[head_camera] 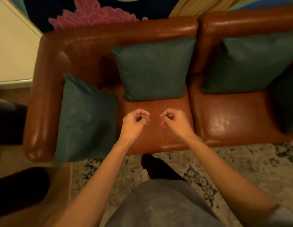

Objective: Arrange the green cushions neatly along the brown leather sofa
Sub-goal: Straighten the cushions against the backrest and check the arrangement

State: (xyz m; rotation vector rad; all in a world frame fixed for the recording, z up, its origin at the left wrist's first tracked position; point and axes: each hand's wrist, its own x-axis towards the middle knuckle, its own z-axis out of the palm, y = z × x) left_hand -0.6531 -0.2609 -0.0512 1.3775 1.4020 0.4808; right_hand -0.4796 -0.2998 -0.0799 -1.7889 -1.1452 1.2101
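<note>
The brown leather sofa [158, 136] fills the upper half of the head view. One green cushion [154, 69] leans upright against the backrest of the left seat. A second green cushion [83, 118] stands against the left armrest. A third green cushion [250, 63] leans on the backrest of the right seat, and a dark cushion [286, 102] sits at the far right edge. My left hand [136, 120] and my right hand [173, 119] hover over the left seat, in front of the middle cushion. Both have curled fingers and hold nothing.
A patterned rug [232, 169] lies in front of the sofa, under my dark shoe [157, 167]. A dark rounded object [19, 189] sits on the floor at lower left. A painted wall [96, 12] rises behind the sofa, with a pale panel [13, 46] at left.
</note>
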